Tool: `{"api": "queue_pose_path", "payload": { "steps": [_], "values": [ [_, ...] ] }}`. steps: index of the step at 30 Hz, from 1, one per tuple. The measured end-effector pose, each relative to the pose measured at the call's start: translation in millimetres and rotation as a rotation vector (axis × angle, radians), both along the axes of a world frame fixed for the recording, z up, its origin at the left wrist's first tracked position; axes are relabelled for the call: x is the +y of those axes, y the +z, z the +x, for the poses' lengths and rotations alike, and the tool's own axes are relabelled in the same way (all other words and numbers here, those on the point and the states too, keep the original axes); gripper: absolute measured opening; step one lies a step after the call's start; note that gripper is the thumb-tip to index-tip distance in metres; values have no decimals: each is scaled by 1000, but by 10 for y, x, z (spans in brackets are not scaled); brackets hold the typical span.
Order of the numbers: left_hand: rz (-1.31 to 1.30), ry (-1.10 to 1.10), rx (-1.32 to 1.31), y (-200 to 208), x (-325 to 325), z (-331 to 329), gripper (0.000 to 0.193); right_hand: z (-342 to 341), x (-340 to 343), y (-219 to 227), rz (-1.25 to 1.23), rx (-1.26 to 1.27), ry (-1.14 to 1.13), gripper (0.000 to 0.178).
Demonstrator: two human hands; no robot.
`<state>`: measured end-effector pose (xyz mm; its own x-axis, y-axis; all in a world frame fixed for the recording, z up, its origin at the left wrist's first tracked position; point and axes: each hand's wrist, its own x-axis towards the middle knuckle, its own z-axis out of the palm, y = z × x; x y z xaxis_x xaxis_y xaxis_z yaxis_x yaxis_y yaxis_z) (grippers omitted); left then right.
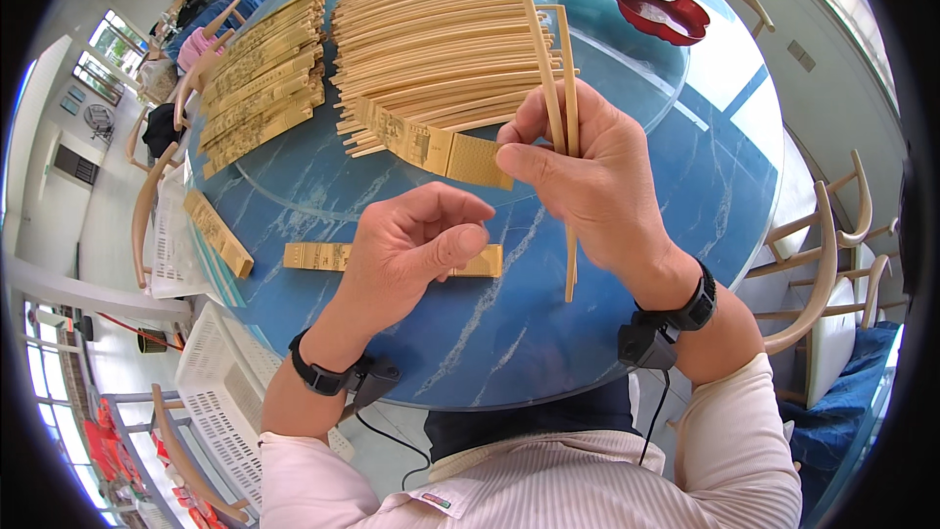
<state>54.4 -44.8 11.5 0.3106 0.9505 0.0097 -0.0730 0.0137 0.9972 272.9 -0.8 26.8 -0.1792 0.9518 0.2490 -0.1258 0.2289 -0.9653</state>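
**Asker:** While both hands are up over the round blue marbled desk (pixel 548 333), what exactly is being held?

**Describer:** The right hand (pixel 597 186) holds a pair of long, thin, pale bamboo chopsticks (pixel 558 88). Its fingers are clamped together on them about mid-length, thumb pressed across the front. The sticks stand nearly upright, their tops above the hand, one end showing below it. The left hand (pixel 411 245) is just beside, lower, its thumb and fingers loosely curled toward each other; I cannot tell whether anything lies between them.

**Asker:** How would the chopsticks handle?

**Describer:** They look very light, stiff and smooth, probably quick to slide or twist apart if pinched at one end. Holding both together near the middle, as here, seems the steadiest grip.

**Asker:** What lies around?

**Describer:** Behind the hands sits a large heap of loose bamboo chopsticks (pixel 431 39), and left of it a pile of flat golden printed paper sleeves (pixel 259 78). One sleeve (pixel 431 147) lies near the right thumb, another (pixel 318 257) flat beside the left hand. A red dish (pixel 661 15) rests at the far side.
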Motion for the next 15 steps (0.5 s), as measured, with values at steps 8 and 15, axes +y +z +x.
{"api": "queue_pose_path", "payload": {
  "steps": [8, 15],
  "values": [
    [43, 146, -328, -204, 152, -23, 19, -148, -126, -83, -14, -58, 65, 23],
    [261, 386, -370, 105, 410, -99, 13, -77, -149, 25, -31, 13, 73, 10]
  ]
}}
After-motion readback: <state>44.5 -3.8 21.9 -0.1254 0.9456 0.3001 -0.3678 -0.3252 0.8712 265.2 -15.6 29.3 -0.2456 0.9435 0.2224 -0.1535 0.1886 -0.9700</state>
